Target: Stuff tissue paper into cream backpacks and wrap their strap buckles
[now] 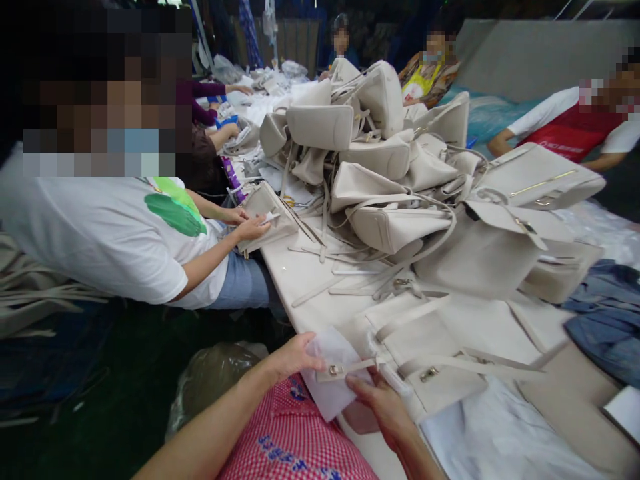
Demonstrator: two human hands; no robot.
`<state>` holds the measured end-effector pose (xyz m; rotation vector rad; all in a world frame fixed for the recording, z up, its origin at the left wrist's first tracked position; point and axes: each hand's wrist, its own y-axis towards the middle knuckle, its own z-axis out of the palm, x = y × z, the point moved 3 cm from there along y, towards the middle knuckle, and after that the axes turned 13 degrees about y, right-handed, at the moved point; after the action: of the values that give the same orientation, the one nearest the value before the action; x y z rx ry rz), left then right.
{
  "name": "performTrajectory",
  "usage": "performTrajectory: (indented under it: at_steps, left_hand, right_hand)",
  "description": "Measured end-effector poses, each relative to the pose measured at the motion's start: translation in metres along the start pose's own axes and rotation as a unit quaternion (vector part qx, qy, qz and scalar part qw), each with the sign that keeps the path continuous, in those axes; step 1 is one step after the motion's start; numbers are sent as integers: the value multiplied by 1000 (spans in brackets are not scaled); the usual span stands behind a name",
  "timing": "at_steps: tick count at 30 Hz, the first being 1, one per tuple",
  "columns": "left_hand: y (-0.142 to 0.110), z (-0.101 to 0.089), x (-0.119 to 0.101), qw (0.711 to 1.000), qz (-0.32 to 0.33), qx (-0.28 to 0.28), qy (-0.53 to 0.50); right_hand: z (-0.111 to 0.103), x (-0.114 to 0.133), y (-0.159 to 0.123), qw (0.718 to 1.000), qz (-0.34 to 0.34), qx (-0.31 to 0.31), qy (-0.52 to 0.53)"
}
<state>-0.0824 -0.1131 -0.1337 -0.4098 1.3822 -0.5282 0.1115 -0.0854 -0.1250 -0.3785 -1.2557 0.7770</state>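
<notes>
At the table's near edge my left hand [299,355] is closed on a thin white wrapping sheet [333,397], pinching its upper left side. On the sheet lies the end of a beige bag strap [357,366] with a small gold buckle. My right hand [376,398] is closed at the sheet's right edge, thumb on top and its fingers partly hidden underneath. Just to the right of this hand lies a beige handbag [440,373] with a gold clasp and clear wrap around a handle.
Beige handbags [380,147] are heaped in the middle of the table. A co-worker in a white shirt [115,233] handles a beige bag [273,210] on the left. White sheets [500,433] lie at the front right, dark blue cloth [607,320] behind them. More people sit farther back.
</notes>
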Motion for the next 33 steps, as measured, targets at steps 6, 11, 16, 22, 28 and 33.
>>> performTrajectory:
  at_steps: [6,11,16,22,28,33]
  left_hand:
    - [1,3,-10,994,34,32,102]
    - [-3,2,-26,988,40,58,140]
    - [-7,5,-12,993,16,28,-111]
    - [-10,18,16,979,-15,3,-202]
    - [-8,16,18,988,-2,-82,-127]
    - [-10,25,7,990,22,-69,-122]
  right_hand:
    - [3,11,-7,997,26,71,-29]
    - [1,6,-2,999,-1,10,36]
    - [2,-5,-1,995,2,18,95]
    - [0,-5,-4,993,11,34,110]
    - [8,9,-13,989,4,50,142]
    - [9,6,-13,987,23,38,153]
